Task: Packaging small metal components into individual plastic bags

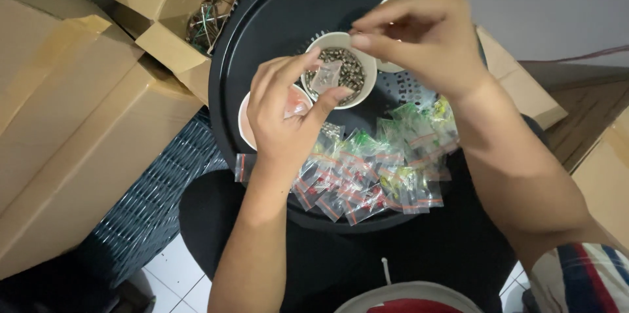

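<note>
A round black tray (275, 18) rests in front of me. On it stands a white bowl (363, 67) filled with small dark parts. My left hand (282, 113) holds a small clear zip bag (325, 79) open over that bowl between thumb and fingers. My right hand (419, 38) hovers just above the bowl's far rim, thumb and forefinger pinched together; whether they hold a part I cannot tell. A second white bowl (246, 120) with pinkish contents sits under my left hand. A third white bowl (392, 65) is mostly hidden behind my right hand.
Several small clear bags (373, 179) with red, green and yellow pieces lie piled along the tray's near edge. Cardboard boxes (72, 123) stand on the left, one open box (190, 5) holds wires. More boxes (517, 84) sit on the right. A woven grey surface (157, 188) lies below.
</note>
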